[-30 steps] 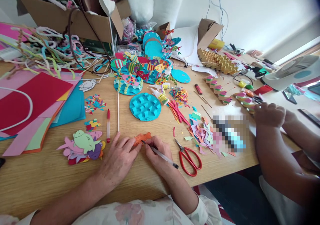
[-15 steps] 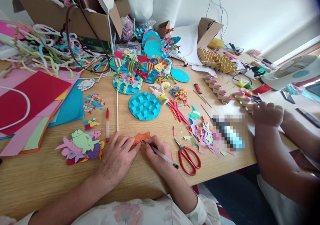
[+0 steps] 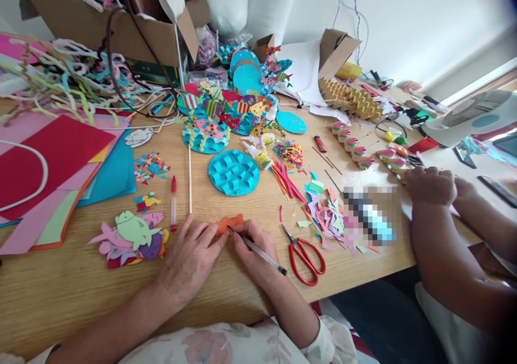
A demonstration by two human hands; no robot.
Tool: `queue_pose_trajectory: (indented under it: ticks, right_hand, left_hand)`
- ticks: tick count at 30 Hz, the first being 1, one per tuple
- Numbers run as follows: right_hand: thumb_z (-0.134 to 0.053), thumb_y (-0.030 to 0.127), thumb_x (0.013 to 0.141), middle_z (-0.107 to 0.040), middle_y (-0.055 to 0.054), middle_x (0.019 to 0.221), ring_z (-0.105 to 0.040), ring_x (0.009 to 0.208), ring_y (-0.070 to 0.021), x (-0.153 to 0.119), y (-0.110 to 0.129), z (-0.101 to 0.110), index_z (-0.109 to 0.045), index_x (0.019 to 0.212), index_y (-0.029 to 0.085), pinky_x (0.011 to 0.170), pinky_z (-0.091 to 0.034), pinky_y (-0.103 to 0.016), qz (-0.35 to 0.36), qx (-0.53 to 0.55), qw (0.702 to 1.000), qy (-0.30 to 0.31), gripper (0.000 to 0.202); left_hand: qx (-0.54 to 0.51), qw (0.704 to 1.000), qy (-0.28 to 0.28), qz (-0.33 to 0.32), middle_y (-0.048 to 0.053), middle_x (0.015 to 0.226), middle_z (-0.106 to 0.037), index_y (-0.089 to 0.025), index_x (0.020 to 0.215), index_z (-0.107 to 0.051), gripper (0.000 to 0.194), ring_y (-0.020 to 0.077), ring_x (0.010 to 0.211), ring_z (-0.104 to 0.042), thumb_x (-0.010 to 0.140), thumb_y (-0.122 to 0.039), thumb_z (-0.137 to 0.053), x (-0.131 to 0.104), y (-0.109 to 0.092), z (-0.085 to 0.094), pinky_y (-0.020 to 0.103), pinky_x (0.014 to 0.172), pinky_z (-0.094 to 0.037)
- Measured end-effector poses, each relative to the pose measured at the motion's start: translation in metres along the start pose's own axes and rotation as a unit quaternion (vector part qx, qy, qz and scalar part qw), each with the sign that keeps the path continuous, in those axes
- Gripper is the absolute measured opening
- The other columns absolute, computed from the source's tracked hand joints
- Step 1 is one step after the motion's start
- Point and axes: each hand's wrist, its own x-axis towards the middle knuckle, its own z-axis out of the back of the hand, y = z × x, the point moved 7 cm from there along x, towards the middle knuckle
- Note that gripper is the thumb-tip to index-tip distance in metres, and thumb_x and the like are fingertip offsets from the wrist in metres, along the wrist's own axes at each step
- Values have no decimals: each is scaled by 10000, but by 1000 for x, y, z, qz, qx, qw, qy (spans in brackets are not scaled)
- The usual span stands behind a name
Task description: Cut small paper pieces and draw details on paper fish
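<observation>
An orange paper fish with drawn scale marks lies flat on the table. My left hand holds it down, index finger and thumb pressed on its left end and lower edge. In my right hand is a black gel pen with a clear barrel, its tip touching the fish. Part of the fish is hidden under my fingers. Red-handled scissors lie right of my right hand. Left of my left hand is a pile of cut paper fish, with a red pen above.
A blue paper disc with raised strips lies beyond my hands, near glue bottles. Paper scraps spread to the right. Coloured paper sheets are stacked left. A co-worker's hand works at the right.
The pen in my right hand has shifted slightly left along the fish. My left hand stays in place. The co-worker's near hand has moved a little left.
</observation>
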Motion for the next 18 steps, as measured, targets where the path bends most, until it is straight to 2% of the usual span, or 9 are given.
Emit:
queue_pose_trajectory:
  ticks: [11,18]
  right_hand:
    - [-495,208,782,-610,15,609,-559,539,-117,0,1,0,-581,748,190,543,-432,-212,-3,-17,1000,4,94]
    - [-489,207,770,-561,35,551,-518,493,-108,0,1,2,-537,706,203,507,-406,-204,9,-25,1000,-13,80]
  left_hand:
    - [-3,1000,15,11,63,922,-639,-203,1038,-648,269,230,901,-541,851,-119,-475,1,0,0,531,957,-355]
    - [-1,1000,19,8,57,931,-640,-203,1056,-644,275,235,899,-541,853,-121,-478,0,0,-1,540,955,-360]
